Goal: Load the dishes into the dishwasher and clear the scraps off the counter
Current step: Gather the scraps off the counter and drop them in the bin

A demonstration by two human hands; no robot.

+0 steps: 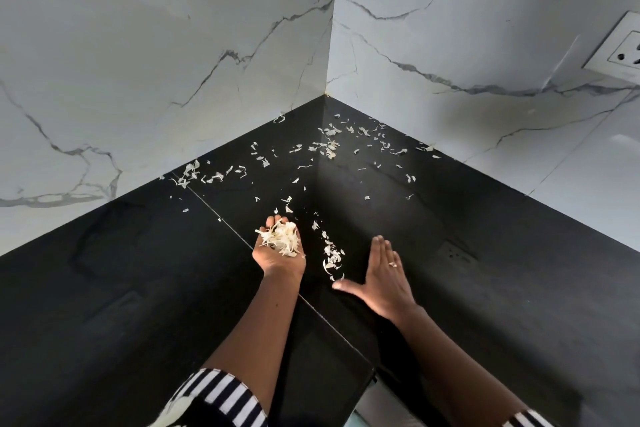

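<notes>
Grey-veined marble walls (156, 45) form a corner, with a wall socket (620, 48).

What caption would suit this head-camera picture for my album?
Left hand cups scraps; flat right hand rests beside a small pile on the black counter.

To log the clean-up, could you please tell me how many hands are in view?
2. The left hand cups a pile of peel scraps; the right hand, fingers straight, rests on the black counter beside a loose heap. Neither is hidden.

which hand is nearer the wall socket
Right. The right hand is open at the counter, down-left of the wall socket; the left hand, cupping scraps, is farther left.
</notes>
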